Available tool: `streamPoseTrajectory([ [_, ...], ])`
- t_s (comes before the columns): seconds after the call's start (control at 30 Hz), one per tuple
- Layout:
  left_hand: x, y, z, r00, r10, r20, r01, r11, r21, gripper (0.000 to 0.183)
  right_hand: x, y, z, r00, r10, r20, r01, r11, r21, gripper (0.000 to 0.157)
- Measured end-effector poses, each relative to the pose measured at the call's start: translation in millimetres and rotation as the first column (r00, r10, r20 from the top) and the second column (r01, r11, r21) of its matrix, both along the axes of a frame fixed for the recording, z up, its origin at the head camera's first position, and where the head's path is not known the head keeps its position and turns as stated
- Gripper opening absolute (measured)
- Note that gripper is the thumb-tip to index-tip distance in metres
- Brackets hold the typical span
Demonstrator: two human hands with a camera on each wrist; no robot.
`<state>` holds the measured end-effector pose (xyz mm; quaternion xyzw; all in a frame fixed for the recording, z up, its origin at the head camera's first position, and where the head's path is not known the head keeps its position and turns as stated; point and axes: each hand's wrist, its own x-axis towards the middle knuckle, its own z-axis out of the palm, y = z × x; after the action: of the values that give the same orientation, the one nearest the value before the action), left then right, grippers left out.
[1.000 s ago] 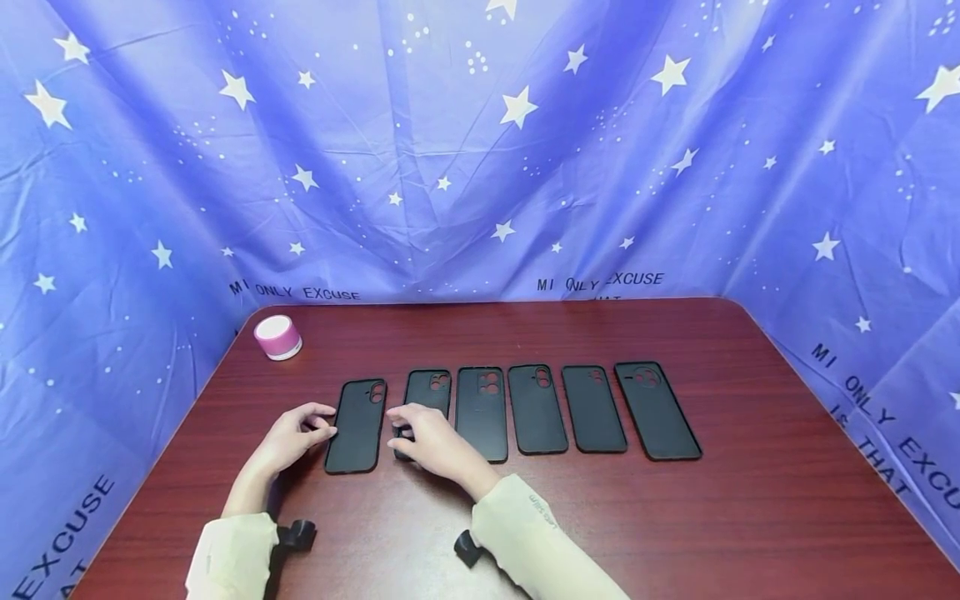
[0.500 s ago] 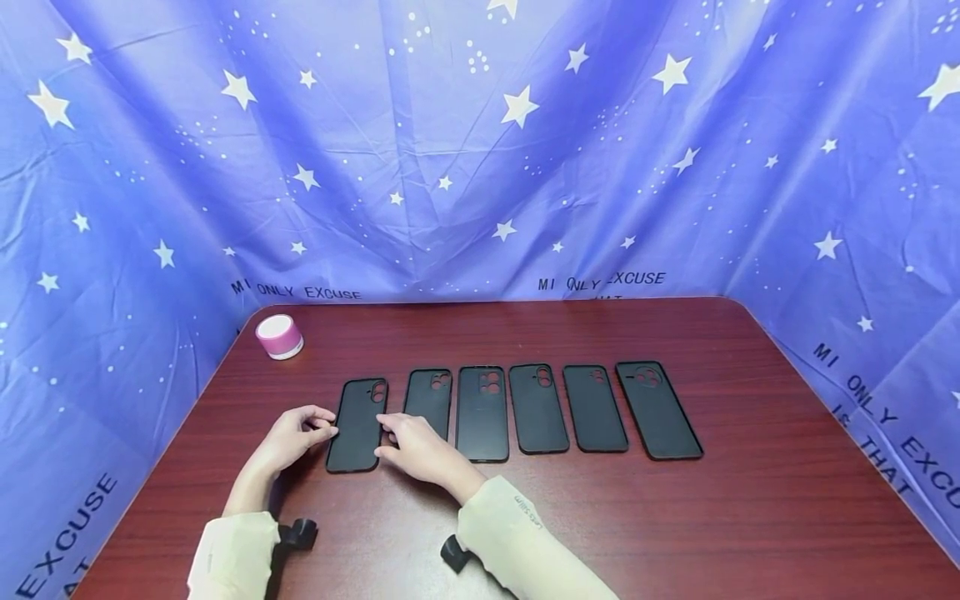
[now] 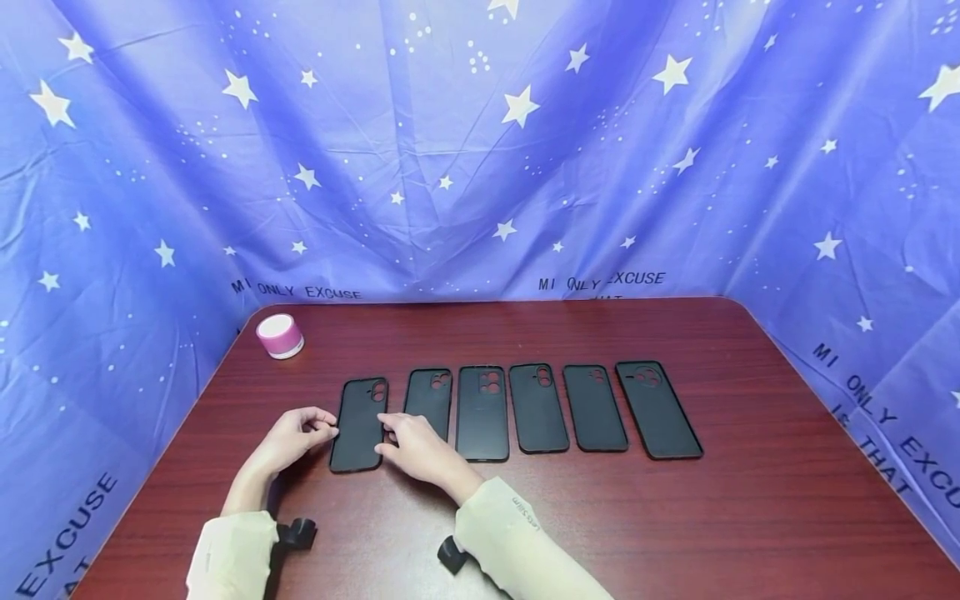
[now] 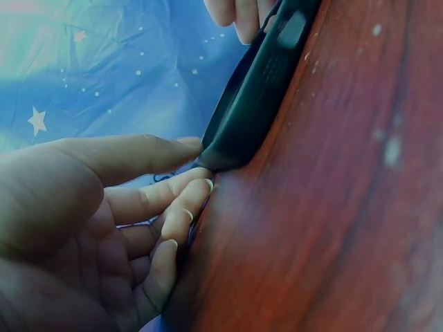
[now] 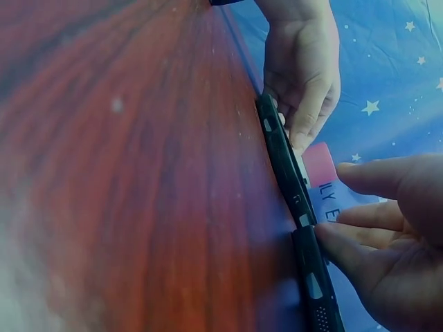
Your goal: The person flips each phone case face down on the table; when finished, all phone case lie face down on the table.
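At the left end of a row lies a black phone case (image 3: pixel 358 425), flat with its camera cutout at the far right corner. My left hand (image 3: pixel 294 437) is at its left edge; in the left wrist view, the thumb and fingers of the left hand (image 4: pixel 118 200) meet the case's corner (image 4: pixel 242 117). My right hand (image 3: pixel 423 450) is on the opposite side, its thumb and forefinger spread along the right edge. In the right wrist view, the right hand (image 5: pixel 394 228) has its thumb and fingers parted beside the case (image 5: pixel 282 162). Part of the neighbouring case (image 3: pixel 429 408) is hidden behind the right hand.
Several more black phone cases (image 3: pixel 483 425) continue the row to the right, ending with a slanted one (image 3: pixel 663 417) that has a round camera cutout. A pink-and-white round container (image 3: pixel 279 337) stands at the table's (image 3: pixel 600 517) back left. A starry blue curtain (image 3: pixel 450 167) hangs behind.
My right hand has moved left from over the second case to the right edge of the leftmost one. That case has shifted slightly, its near end turning right. The left hand stays nearly still.
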<state>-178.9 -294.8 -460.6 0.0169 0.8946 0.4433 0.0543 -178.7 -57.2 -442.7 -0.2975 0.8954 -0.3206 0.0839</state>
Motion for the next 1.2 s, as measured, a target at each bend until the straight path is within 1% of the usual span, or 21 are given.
streamPoseTrajectory([
  [0.17,-1.1,0,-0.4,1.0,-0.005,-0.026,0.006,1.0,0.02,0.026,0.3,0,-0.1,1.0,-0.008,-0.005,0.008,1.0,-0.025,0.048],
  [0.2,-1.1,0,-0.7,0.999,-0.008,-0.033,0.009,1.0,0.018,0.025,-1.7,-1,-5.9,1.0,-0.004,-0.029,0.003,1.0,-0.028,0.047],
  [0.3,-0.3,-2,-0.8,0.999,-0.014,-0.052,0.014,1.0,0.017,0.023,-0.1,-1,-4.4,1.0,-0.007,-0.018,0.006,0.999,-0.05,0.046],
  [0.4,1.2,-4,-0.6,0.997,-0.019,-0.07,0.02,1.0,0.017,0.024,0.6,-3,-4.0,1.0,-0.013,-0.005,0.013,0.999,-0.052,0.046],
  [0.43,1.6,-4,-0.4,0.997,-0.019,-0.073,0.021,1.0,0.021,0.025,3.2,-3,2.1,1.0,-0.021,0.02,0.021,0.999,-0.049,0.047],
  [0.63,2.4,-5,1.5,0.998,-0.007,-0.063,0.012,0.996,0.087,0.029,3.0,-6,1.7,0.999,-0.039,0.023,0.039,0.999,-0.022,0.048],
  [0.7,1.9,-5,1.5,0.999,0.004,-0.052,0.002,0.994,0.11,0.03,2.9,-6,1.0,0.999,-0.042,0.033,0.043,0.999,-0.027,0.048],
  [0.77,1.4,-6,0.9,0.999,0.024,-0.026,-0.02,0.991,0.135,0.031,2.9,-6,0.3,0.998,-0.048,0.048,0.05,0.998,-0.041,0.049],
  [0.87,0.7,-8,0.2,0.999,0.047,0.025,-0.051,0.979,0.196,0.038,2.3,-7,-2.1,0.995,-0.062,0.081,0.068,0.995,-0.074,0.049],
  [0.93,0.3,-9,-0.3,0.997,0.045,0.056,-0.058,0.968,0.245,0.044,2.6,-8,-2.9,0.992,-0.071,0.103,0.081,0.991,-0.103,0.049],
  [1.1,0.3,-10,-1.0,0.994,0.012,0.105,-0.05,0.933,0.358,0.051,3.6,-11,-2.3,0.985,-0.096,0.144,0.119,0.98,-0.16,0.048],
  [1.2,0.6,-9,-1.8,0.991,0.006,0.133,-0.062,0.905,0.421,0.051,4.1,-14,-1.2,0.979,-0.117,0.169,0.15,0.969,-0.195,0.049],
])
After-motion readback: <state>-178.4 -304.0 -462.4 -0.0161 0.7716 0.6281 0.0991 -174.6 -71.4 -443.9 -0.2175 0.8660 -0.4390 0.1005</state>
